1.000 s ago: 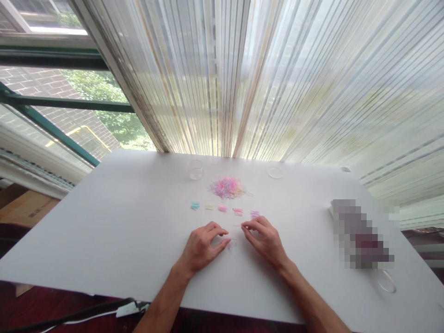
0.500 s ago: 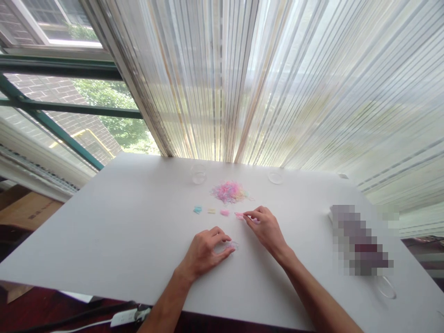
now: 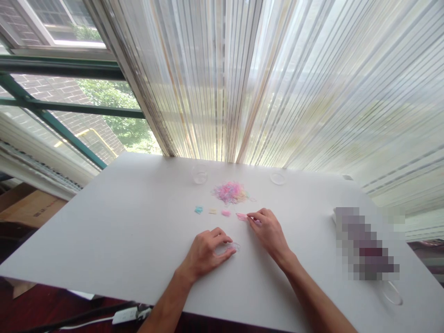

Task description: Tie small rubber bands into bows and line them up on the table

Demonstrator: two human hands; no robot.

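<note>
Small pastel elastic bands lie in a mixed heap point(image 3: 231, 192) near the middle of the table. In front of it runs a row of small sorted groups: blue bands point(image 3: 198, 210), yellow bands point(image 3: 212, 211), deep pink bands point(image 3: 225, 213) and lighter pink bands point(image 3: 241, 216). My right hand point(image 3: 269, 231) pinches at the lighter pink group with thumb and forefinger; some lilac bands point(image 3: 257, 223) show partly under its fingers. My left hand point(image 3: 208, 252) rests on the table, thumb and fingers curled round a few pale bands point(image 3: 236, 247) that poke out between the tips.
Two clear round dishes point(image 3: 200, 175) point(image 3: 278, 178) stand behind the heap, left and right. On the right lies a pixelated object point(image 3: 367, 245) with a white loop point(image 3: 391, 293). A sheer striped curtain point(image 3: 222, 83) hangs along the table's far edge. A power strip point(image 3: 125, 315) is below the front edge.
The whole view has shifted slightly. My right fingers have drawn back a little to the right, showing more of the lighter pink bands. My left hand keeps its place.
</note>
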